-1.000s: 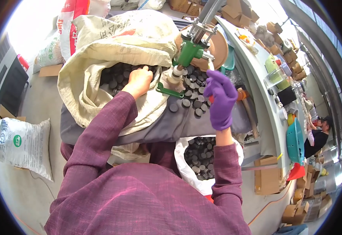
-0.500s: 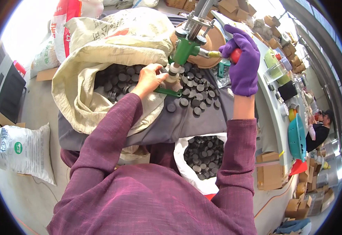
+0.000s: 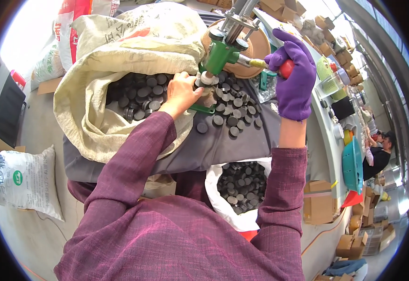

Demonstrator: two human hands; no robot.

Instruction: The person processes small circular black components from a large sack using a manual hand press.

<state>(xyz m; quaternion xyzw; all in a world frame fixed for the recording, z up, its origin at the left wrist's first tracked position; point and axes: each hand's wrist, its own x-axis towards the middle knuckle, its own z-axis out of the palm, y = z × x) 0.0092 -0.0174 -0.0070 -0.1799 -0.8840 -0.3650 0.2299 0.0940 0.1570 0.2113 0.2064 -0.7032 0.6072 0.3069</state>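
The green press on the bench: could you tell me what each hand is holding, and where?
The gloved right hand grips the press lever at its red end. The bare left hand pinches a small piece under the green press head; which piece cannot be told.

We cannot see what sits under the green press (image 3: 223, 49), since our left hand (image 3: 182, 93) covers it. The press column runs off the top edge. Our right hand (image 3: 294, 77) hides most of the lever's red grip (image 3: 286, 69). The counter (image 3: 242, 140) covers part of the white sack (image 3: 223, 206).
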